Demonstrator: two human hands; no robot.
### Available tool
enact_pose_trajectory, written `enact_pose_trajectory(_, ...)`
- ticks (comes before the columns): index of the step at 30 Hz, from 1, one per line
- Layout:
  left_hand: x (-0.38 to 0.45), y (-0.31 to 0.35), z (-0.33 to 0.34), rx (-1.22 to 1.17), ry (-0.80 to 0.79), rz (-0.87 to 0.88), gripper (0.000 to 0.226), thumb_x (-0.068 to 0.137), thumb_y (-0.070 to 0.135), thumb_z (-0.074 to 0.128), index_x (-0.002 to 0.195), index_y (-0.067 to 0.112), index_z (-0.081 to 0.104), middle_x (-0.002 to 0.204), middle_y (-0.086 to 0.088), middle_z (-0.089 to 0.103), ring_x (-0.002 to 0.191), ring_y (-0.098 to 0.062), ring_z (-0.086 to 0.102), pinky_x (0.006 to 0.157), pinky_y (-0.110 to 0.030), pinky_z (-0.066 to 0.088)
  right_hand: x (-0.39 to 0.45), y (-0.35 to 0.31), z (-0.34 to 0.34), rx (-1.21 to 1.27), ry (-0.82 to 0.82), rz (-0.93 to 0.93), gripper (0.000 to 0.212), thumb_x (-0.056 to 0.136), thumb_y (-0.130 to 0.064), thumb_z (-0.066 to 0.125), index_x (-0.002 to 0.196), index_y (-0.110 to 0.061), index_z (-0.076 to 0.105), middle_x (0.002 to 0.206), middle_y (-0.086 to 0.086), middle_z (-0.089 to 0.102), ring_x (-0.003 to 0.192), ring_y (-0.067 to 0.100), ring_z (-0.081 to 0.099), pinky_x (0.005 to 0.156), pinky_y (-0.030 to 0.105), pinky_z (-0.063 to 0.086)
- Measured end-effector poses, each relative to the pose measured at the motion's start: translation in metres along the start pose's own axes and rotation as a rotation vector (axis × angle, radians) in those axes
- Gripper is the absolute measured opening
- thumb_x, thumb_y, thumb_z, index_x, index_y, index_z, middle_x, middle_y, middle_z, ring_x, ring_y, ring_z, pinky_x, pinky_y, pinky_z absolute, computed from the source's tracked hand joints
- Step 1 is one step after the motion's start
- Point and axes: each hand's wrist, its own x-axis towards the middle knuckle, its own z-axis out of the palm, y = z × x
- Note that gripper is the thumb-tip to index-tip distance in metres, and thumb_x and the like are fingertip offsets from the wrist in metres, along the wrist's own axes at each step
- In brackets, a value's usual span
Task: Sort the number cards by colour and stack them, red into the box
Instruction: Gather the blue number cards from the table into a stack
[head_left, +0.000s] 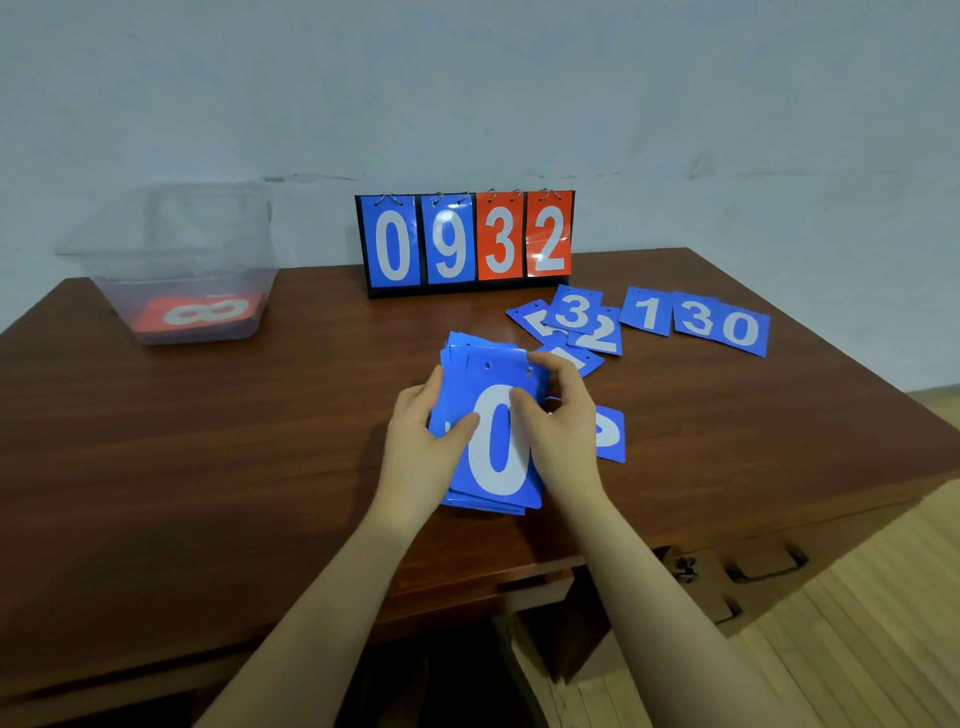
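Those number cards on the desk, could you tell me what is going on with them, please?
A person is sorting them by colour. Both hands, left hand and right hand, hold a blue stack with a 0 on top, resting on the wooden desk. Loose blue cards lie beyond, to the right. Red cards, an 8 on top, lie in the clear box. A flip scoreboard stands behind.

On the desk (208, 441), the box (176, 270) sits far left, the scoreboard (465, 241) far centre, loose cards (691, 319) right, the card stack (493, 441) near centre.
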Motion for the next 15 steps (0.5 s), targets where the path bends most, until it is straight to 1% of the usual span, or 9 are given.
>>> enact_pose_trajectory(1,0.002,-0.002,-0.001,0.009,0.008,0.000,0.056,0.087,0.012,0.061,0.138,0.024,0.040,0.118,0.007,0.046,0.091,0.004,0.055,0.066,-0.003,0.046,0.002,0.003,-0.001,-0.037,-0.013,-0.013,0.033,0.087,-0.009,0.062,0.116,-0.024,0.055,0.110,-0.019,0.054,0.101,0.004,0.051,0.078,0.012,0.042)
enact_pose_trajectory(2,0.003,-0.003,-0.001,0.015,0.017,-0.002,0.056,0.087,0.011,0.061,0.138,0.023,0.040,0.119,0.007,0.046,0.093,0.003,0.055,0.065,-0.003,0.046,0.004,0.007,-0.003,-0.074,-0.020,-0.013,0.033,0.087,-0.013,0.063,0.117,-0.026,0.055,0.108,-0.019,0.052,0.103,0.007,0.050,0.081,0.013,0.042)
enact_pose_trajectory(4,0.007,-0.005,-0.003,0.019,0.028,-0.025,0.055,0.088,0.012,0.060,0.138,0.024,0.040,0.120,0.006,0.045,0.097,-0.005,0.057,0.063,-0.006,0.050,0.011,0.016,-0.013,-0.146,-0.007,0.031,0.036,0.086,-0.019,0.066,0.120,-0.023,0.055,0.107,-0.011,0.052,0.109,0.013,0.049,0.088,0.023,0.042)
enact_pose_trajectory(5,0.010,-0.007,-0.004,0.019,0.034,-0.038,0.055,0.089,0.013,0.059,0.138,0.025,0.039,0.119,0.005,0.045,0.099,-0.008,0.057,0.062,-0.007,0.050,0.014,0.023,-0.019,-0.206,0.002,0.069,0.037,0.086,-0.021,0.066,0.121,-0.021,0.055,0.110,-0.007,0.052,0.112,0.017,0.048,0.092,0.028,0.041)
enact_pose_trajectory(7,0.014,-0.011,-0.004,0.023,0.054,-0.051,0.055,0.089,0.013,0.059,0.139,0.025,0.039,0.119,0.004,0.045,0.100,-0.009,0.056,0.061,-0.007,0.050,0.022,0.034,-0.035,-0.441,-0.013,0.144,0.039,0.086,-0.030,0.065,0.123,-0.021,0.055,0.123,-0.001,0.050,0.119,0.021,0.045,0.099,0.038,0.033)
enact_pose_trajectory(9,0.016,-0.015,-0.003,0.043,0.075,-0.048,0.053,0.089,0.013,0.058,0.138,0.027,0.040,0.119,0.001,0.046,0.097,-0.009,0.057,0.064,-0.011,0.050,0.029,0.044,-0.049,-0.672,-0.103,0.194,0.047,0.085,-0.038,0.065,0.127,-0.023,0.052,0.134,-0.002,0.045,0.127,0.021,0.039,0.105,0.042,0.023)
enact_pose_trajectory(10,0.017,-0.016,-0.002,0.061,0.084,-0.042,0.053,0.090,0.012,0.057,0.138,0.028,0.041,0.117,0.000,0.046,0.094,-0.008,0.057,0.064,-0.011,0.048,0.032,0.048,-0.054,-0.741,-0.159,0.203,0.053,0.083,-0.042,0.065,0.130,-0.024,0.050,0.137,-0.003,0.044,0.130,0.020,0.037,0.108,0.043,0.018)
enact_pose_trajectory(13,0.017,-0.020,0.000,0.102,0.101,-0.041,0.055,0.090,0.010,0.054,0.139,0.029,0.039,0.114,0.002,0.044,0.086,-0.001,0.054,0.060,-0.007,0.043,0.037,0.054,-0.060,-0.845,-0.302,0.193,0.064,0.081,-0.049,0.063,0.136,-0.023,0.041,0.141,-0.004,0.044,0.137,0.016,0.033,0.115,0.043,0.001)
enact_pose_trajectory(15,0.017,-0.022,0.001,0.113,0.106,-0.042,0.055,0.090,0.009,0.053,0.139,0.029,0.038,0.115,0.002,0.044,0.086,-0.003,0.053,0.061,-0.008,0.042,0.035,0.053,-0.061,-0.887,-0.352,0.179,0.066,0.083,-0.050,0.060,0.139,-0.022,0.038,0.144,-0.005,0.041,0.138,0.015,0.030,0.116,0.043,0.000)
